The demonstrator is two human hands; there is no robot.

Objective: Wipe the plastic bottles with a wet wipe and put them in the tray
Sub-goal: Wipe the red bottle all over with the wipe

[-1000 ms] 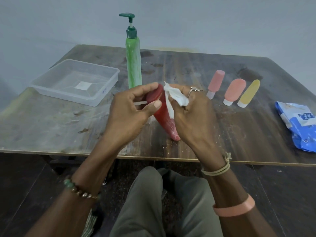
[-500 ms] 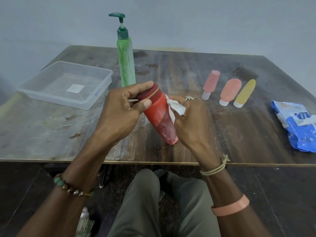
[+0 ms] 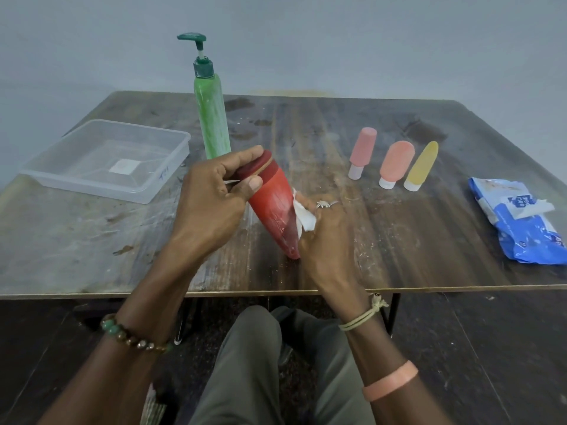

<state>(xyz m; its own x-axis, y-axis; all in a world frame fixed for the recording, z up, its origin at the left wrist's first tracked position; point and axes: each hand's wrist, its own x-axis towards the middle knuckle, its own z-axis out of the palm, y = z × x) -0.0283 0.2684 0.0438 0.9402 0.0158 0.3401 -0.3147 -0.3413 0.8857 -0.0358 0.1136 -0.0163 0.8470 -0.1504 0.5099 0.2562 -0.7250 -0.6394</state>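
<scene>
A red plastic bottle [image 3: 274, 207] is held tilted above the table's near middle, cap end up and to the left. My left hand [image 3: 211, 200] grips it around the dark red cap. My right hand [image 3: 326, 237] wraps the lower right side of the bottle and presses a white wet wipe [image 3: 303, 214] against it. A clear plastic tray [image 3: 153, 191] sits at the left with no bottles in it. A tall green pump bottle [image 3: 211, 118] stands behind my left hand. Two pink bottles [image 3: 363, 151] [image 3: 395, 164] and a yellow bottle [image 3: 422, 168] lie at the right.
A blue wet wipe pack [image 3: 521, 222] lies near the table's right edge. The wooden table [image 3: 92, 240] is worn and stained, its front edge just below my wrists. My knees show under the table.
My right hand has slid the wipe down the red bottle's side, from near the cap toward its lower end. My left hand keeps its grip on the cap.
</scene>
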